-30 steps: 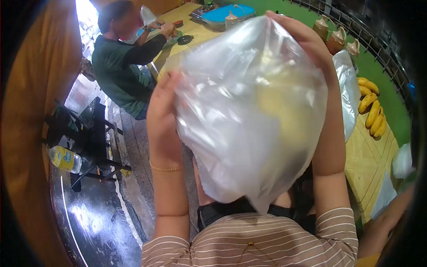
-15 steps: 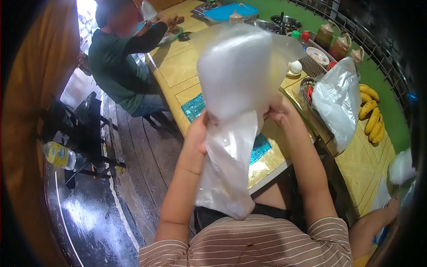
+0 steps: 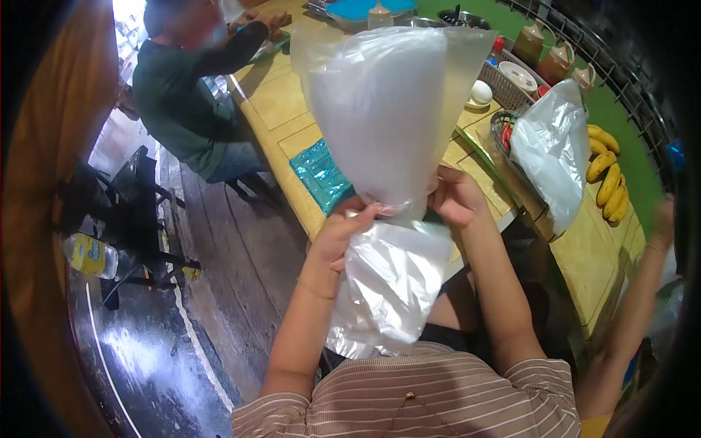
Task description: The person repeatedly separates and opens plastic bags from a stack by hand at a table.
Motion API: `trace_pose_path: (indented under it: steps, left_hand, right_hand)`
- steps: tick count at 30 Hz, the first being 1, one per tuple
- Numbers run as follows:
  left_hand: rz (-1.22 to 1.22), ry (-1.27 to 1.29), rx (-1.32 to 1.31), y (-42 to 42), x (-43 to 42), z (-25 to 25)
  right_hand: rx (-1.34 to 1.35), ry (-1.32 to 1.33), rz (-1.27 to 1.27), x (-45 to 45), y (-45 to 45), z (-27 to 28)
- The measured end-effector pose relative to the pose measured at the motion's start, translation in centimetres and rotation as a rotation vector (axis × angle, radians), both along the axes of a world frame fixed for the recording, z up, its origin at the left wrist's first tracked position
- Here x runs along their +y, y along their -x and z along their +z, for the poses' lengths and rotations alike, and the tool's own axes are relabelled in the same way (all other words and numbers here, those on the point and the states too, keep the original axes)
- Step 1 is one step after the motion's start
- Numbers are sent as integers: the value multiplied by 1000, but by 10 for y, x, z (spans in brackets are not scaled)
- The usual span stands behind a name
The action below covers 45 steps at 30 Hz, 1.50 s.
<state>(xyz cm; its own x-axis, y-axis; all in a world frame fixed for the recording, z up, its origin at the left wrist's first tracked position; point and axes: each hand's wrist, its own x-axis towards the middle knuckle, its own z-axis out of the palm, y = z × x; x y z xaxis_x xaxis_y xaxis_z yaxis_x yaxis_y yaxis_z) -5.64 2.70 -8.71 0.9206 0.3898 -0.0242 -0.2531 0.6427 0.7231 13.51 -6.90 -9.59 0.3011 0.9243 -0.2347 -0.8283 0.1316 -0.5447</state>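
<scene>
A stack of clear, whitish plastic bags (image 3: 391, 109) is held up in front of my chest, gathered at the middle. Its upper part fans out wide, while the lower part hangs shiny and crumpled over my lap. My left hand (image 3: 349, 230) pinches the gathered part from the left, thumb on top. On the other side, my right hand (image 3: 456, 198) grips the edge with bent fingers, and some of its fingertips are hidden by the plastic. Behind my left hand, a shiny teal wrapper (image 3: 320, 175) lies on the yellow table (image 3: 274, 131).
Another person in a dark green top (image 3: 175, 109) sits at the table's far left. Bananas (image 3: 607, 175), a plastic-covered basket (image 3: 551, 153), a white egg (image 3: 480, 92) and sauce bottles (image 3: 558, 67) are at right. Another person's arm (image 3: 635, 292) reaches up at far right.
My hands have come closer together around the bags' middle. The top spreads wider, and the lower part has bunched to the right. The arm at far right has risen.
</scene>
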Motion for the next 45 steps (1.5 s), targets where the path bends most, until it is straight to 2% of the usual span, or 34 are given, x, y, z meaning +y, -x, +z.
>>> trace_pose_path:
  steps: [2,3,5,9,11,12,14,15,16,18,19,21,24,28,30,31,32,33,36,38,40,42,44,45]
  left_hand:
    - [28,-40,11,-5,-6,0]
    - [28,-169,89,-7,-3,-8]
    - [63,-349,149,-10,-1,-18]
    - [204,-213,340,-10,-8,-18]
    - [251,-450,350,-6,-2,-22]
    - [256,-450,349,-3,1,-22]
    - [124,220,18,3,11,-20]
    - [47,361,-12,6,18,-20]
    - [48,359,-16,4,20,-19]
    - [197,350,0,2,21,-7]
    - [201,348,-4,1,27,-11]
    - [-46,368,-183,0,43,-18]
    - [10,473,-181,-8,56,-15]
    - [47,454,-137,-21,80,-8]
    - [-16,456,-9,-26,88,-5]
    - [-14,456,-13,-30,90,-9]
    - [-27,325,-46,-36,93,-19]
    - [-38,193,-78,-42,93,-25]
    - [60,145,-34,-53,84,-36]
    - [74,147,-21,-50,82,-36]
    - [85,153,-1,-45,80,-34]
    - [-17,314,34,-37,79,-16]
    - [-40,303,31,-36,90,-11]
    - [-59,291,28,-38,95,-8]
  right_hand:
    - [72,-208,93,-7,-3,-9]
    - [76,-205,94,-7,6,1]
    - [-97,58,-72,-9,24,23]
    - [-228,25,-12,-4,9,-12]
    - [-264,93,-101,2,5,-11]
    - [-266,91,-97,5,3,-8]
    - [-186,125,-32,8,-7,0]
    - [-189,124,-31,10,-18,-3]
    - [-113,77,81,13,-33,-9]
    - [-41,28,197,22,-36,3]
    - [-153,107,150,27,-35,8]
    - [-269,182,105,37,-36,18]
    - [-390,220,82,52,-48,19]
    - [-532,191,111,75,-61,22]
    - [-582,169,150,78,-53,31]
    - [-696,139,129,79,-47,33]
    - [-811,107,108,79,-42,36]
    - [-814,105,109,79,-41,33]
    - [-761,192,137,79,-31,30]
    - [-737,224,56,73,-20,37]
    - [-789,199,76,74,-27,27]
    - [-842,174,93,71,-26,32]
    - [-627,100,142,68,-25,42]
    - [-630,99,142,68,-27,44]
